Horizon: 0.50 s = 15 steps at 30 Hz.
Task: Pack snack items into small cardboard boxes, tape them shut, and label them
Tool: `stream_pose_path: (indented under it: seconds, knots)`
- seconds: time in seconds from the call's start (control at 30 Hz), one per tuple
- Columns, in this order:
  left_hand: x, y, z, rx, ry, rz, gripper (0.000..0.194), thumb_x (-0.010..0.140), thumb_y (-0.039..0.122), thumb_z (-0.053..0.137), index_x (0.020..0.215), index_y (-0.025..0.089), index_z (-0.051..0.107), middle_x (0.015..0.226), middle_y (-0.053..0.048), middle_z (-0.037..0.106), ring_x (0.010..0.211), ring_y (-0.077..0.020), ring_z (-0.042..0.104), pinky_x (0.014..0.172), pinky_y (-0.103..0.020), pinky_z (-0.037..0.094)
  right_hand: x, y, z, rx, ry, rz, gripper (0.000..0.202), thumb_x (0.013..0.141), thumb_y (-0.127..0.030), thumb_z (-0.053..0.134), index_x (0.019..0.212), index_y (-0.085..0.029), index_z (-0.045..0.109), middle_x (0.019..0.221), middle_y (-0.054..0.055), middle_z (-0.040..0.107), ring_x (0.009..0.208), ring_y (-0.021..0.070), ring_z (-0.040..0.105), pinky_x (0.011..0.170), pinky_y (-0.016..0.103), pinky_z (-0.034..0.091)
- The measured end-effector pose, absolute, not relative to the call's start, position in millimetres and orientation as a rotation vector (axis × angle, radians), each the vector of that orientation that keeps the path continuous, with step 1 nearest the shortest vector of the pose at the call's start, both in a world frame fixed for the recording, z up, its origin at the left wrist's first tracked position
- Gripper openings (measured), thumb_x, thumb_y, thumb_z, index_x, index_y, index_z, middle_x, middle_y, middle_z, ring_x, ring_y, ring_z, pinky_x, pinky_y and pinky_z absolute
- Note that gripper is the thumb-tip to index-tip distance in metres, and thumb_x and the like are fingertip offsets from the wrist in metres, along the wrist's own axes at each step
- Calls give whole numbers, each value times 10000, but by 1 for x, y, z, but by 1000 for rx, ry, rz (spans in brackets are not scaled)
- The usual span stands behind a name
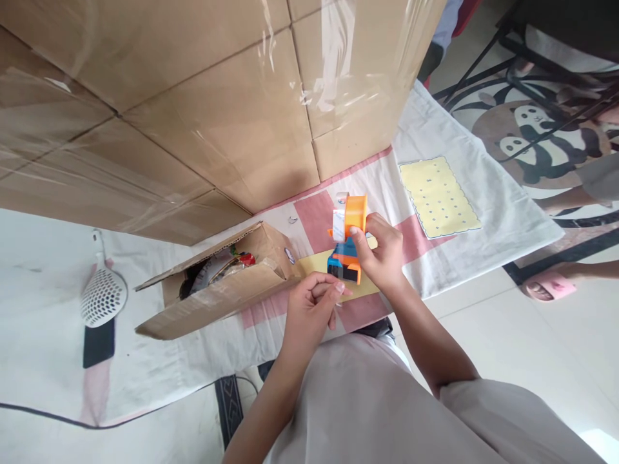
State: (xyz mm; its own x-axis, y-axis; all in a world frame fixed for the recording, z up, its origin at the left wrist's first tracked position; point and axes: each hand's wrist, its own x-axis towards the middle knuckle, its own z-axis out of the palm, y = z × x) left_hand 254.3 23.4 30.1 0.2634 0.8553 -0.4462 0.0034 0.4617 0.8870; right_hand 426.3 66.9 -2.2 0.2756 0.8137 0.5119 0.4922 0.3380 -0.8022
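Observation:
My right hand (384, 251) grips an orange and blue tape dispenser (356, 209) by its side, thumb on the orange hub. A roll of clear tape (338, 224) sits on it, and its dark front end points toward me. Just below that end is my left hand (312, 303), with thumb and index finger pinched together. Whatever lies between those fingertips is too small or too clear to make out. To the left of my hands lies an open cardboard box (236, 296), holding a red item and other packed things partly hidden by its flaps.
Large taped cartons (217, 116) form a wall behind the cloth-covered table (149, 361). A yellow patterned sheet (440, 196) lies to the right, and a white slotted skimmer (102, 298) to the left. Another person's foot in a pink slipper (551, 287) shows on the floor at right.

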Motion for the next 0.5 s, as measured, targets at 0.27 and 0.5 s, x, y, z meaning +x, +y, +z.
stream_pose_path:
  seconds: [0.27, 0.5]
  knots:
    - [254, 10, 29, 884, 1124, 563, 298, 854, 430, 758, 809, 163, 632, 807, -51, 794, 341, -19, 423, 361, -167, 314, 434, 80, -8, -1410, -1041, 559, 425, 1009, -513, 558, 713, -208, 543, 677, 4, 540, 641, 150, 495, 621, 307, 378]
    - [257, 9, 26, 900, 1103, 568, 328, 855, 459, 761, 809, 170, 615, 788, -54, 793, 352, -25, 424, 377, -169, 334, 435, 88, 0, -1304, -740, 919, 532, 920, -618, 639, 619, -211, 477, 595, -14, 504, 552, 118, 493, 518, 259, 397]
